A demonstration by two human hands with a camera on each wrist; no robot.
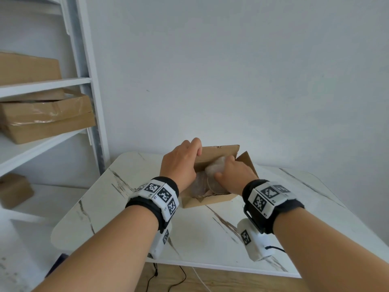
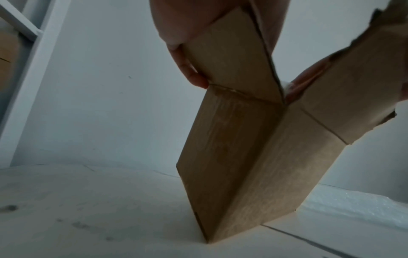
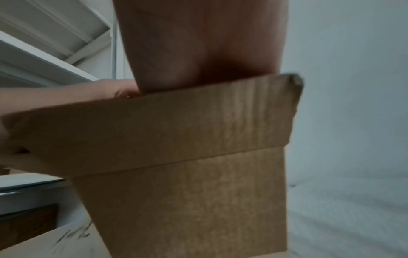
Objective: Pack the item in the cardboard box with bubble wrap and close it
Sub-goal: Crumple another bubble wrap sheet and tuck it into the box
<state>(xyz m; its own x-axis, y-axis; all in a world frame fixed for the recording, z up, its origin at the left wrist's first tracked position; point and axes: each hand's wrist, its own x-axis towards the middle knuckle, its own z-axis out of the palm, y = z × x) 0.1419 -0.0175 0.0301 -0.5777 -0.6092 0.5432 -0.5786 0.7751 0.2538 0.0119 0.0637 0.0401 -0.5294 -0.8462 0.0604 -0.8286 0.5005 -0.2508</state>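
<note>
**Wrapped item going into the box, flaps not yet shut**

The box (image 1: 208,197) stood open on the table (image 1: 210,234), near its far edge. The left hand (image 1: 181,163) curled its fingers over the top edge of the left flap (image 2: 232,57), holding it back. The right hand (image 1: 235,173) reached into the opening, fingers bent around the bubble-wrapped item (image 1: 212,175), which sat inside the box, its top near the rim.

What could have gone wrong, as a judgement: the bundle looked bulky for the opening, so it might have wedged high and kept the flaps from meeting. Pushing hard could have slid the light box across the smooth table or tipped it, since only one flap was held. The right flap (image 1: 245,160) splayed outward and its edge looked torn in the left wrist view, so rough folding might have ripped it further. Loose wrap could also have caught under a flap.

The box was plain brown corrugated card, matte, with sharp creases. The wrap was cloudy, soft and rounded, hiding what lay inside. The table was glossy white with dark marble-like veins and rounded corners.
</note>
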